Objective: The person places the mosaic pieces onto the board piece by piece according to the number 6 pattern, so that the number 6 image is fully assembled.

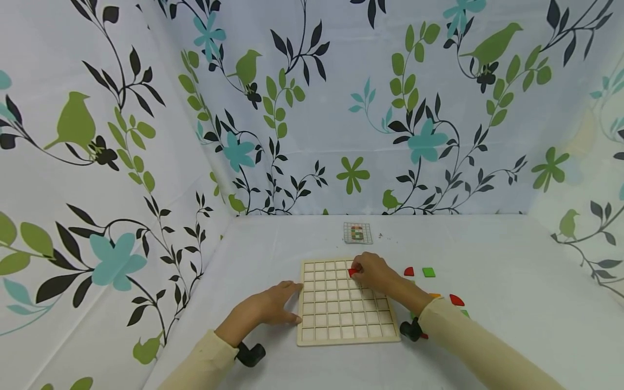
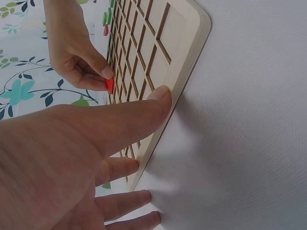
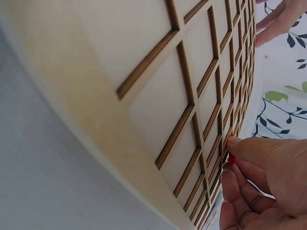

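Red piece pinched at the far part of the board

We see the right hand point(image 1: 374, 272) pinching a small red piece point(image 1: 352, 273) between thumb and fingertips, at the far cells of a pale wooden grid board point(image 1: 334, 309); we cannot tell whether the piece touches the wood. The left hand point(image 1: 274, 305) lies along the board's left side with fingers extended, its thumb on the rim and a forefinger against the edge.

The board lies flat on the white worktop point(image 1: 263, 244). Just beyond it we find a printed grid card point(image 1: 357, 233). Right of the board, we spot a red quarter-round point(image 1: 409, 271) beside a green square point(image 1: 428, 272). Nearer the right sleeve point(image 1: 448, 325) lie another red piece point(image 1: 456, 299) and an orange one point(image 1: 435, 295), the latter partly hidden. Behind everything hangs a cloth point(image 1: 302, 81) patterned with birds and leaves.
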Action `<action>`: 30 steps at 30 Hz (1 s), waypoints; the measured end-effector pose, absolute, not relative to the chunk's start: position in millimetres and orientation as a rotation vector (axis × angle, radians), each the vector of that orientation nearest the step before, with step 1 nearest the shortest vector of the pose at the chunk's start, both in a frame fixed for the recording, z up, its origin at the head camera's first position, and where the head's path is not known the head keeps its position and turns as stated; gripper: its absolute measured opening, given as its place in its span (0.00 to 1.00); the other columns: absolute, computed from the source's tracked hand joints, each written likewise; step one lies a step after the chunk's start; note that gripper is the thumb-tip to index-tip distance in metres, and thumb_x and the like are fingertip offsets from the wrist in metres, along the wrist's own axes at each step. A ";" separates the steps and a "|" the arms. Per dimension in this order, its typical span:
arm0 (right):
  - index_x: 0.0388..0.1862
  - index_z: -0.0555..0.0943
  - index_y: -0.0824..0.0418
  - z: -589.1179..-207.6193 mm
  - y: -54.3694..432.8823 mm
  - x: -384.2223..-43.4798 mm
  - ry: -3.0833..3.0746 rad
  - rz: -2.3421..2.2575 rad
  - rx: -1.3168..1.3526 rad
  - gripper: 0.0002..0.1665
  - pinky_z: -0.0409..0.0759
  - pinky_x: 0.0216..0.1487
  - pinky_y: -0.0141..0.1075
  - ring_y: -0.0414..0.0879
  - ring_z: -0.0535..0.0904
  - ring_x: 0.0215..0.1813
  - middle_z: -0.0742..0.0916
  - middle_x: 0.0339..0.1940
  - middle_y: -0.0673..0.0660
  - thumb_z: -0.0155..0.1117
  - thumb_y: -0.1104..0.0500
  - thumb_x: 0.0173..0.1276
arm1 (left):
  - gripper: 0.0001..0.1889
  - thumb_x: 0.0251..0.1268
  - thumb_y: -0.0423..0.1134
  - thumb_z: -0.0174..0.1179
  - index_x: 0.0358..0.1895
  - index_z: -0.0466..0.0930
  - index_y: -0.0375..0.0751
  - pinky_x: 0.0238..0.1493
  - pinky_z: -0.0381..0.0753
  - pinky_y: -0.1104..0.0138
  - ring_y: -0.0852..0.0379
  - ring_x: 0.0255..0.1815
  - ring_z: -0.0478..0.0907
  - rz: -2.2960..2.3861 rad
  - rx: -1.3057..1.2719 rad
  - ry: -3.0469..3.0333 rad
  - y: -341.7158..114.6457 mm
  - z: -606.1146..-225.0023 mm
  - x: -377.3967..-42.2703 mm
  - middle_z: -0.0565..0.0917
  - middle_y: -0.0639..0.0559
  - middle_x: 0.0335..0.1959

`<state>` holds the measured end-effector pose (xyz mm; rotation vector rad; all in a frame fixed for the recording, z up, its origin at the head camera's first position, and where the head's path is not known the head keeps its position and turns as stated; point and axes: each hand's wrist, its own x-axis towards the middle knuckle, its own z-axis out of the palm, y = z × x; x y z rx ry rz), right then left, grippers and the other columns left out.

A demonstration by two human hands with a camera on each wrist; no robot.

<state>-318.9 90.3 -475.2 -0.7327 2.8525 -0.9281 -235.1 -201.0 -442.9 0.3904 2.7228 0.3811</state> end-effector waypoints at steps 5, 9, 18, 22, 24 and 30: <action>0.41 0.86 0.67 -476.6 88.6 -318.8 2.854 -0.928 -0.750 0.06 0.85 0.46 0.43 0.46 0.82 0.41 0.85 0.38 0.54 0.74 0.66 0.69 | 0.45 0.64 0.50 0.76 0.81 0.66 0.44 0.77 0.69 0.42 0.38 0.81 0.65 0.389 0.384 2.718 -199.9 -443.2 -234.5 0.65 0.38 0.81; 0.41 0.86 0.66 -478.5 89.1 -318.4 2.853 -0.938 -0.762 0.06 0.85 0.46 0.43 0.46 0.82 0.41 0.85 0.38 0.53 0.75 0.66 0.69 | 0.44 0.64 0.51 0.76 0.80 0.66 0.45 0.76 0.70 0.42 0.38 0.81 0.65 0.392 0.390 2.721 -200.7 -444.1 -234.2 0.65 0.39 0.81; 0.41 0.89 0.59 -478.7 89.5 -317.5 2.911 -0.844 -0.757 0.04 0.83 0.54 0.51 0.46 0.83 0.43 0.85 0.38 0.50 0.75 0.60 0.70 | 0.44 0.64 0.51 0.76 0.80 0.66 0.45 0.76 0.71 0.42 0.37 0.81 0.65 0.404 0.403 2.725 -202.3 -445.3 -233.9 0.65 0.39 0.81; 0.39 0.91 0.57 -481.1 88.6 -316.7 2.988 -0.686 -0.887 0.03 0.77 0.48 0.49 0.46 0.81 0.40 0.84 0.33 0.49 0.75 0.58 0.70 | 0.44 0.64 0.51 0.76 0.80 0.66 0.45 0.76 0.70 0.41 0.37 0.81 0.65 0.404 0.389 2.722 -201.6 -444.9 -233.3 0.65 0.38 0.81; 0.37 0.92 0.55 -482.0 87.8 -316.3 3.011 -0.618 -0.943 0.03 0.73 0.44 0.46 0.45 0.80 0.38 0.83 0.32 0.49 0.74 0.57 0.70 | 0.44 0.64 0.51 0.76 0.81 0.66 0.45 0.76 0.70 0.41 0.37 0.81 0.64 0.410 0.377 2.720 -201.7 -444.7 -233.3 0.65 0.38 0.82; 0.37 0.91 0.54 -482.4 86.4 -315.1 3.036 -0.571 -0.934 0.03 0.74 0.44 0.45 0.46 0.80 0.38 0.82 0.32 0.49 0.74 0.57 0.71 | 0.45 0.63 0.51 0.77 0.81 0.66 0.46 0.76 0.69 0.41 0.37 0.81 0.64 0.419 0.371 2.714 -201.9 -444.4 -234.5 0.64 0.39 0.82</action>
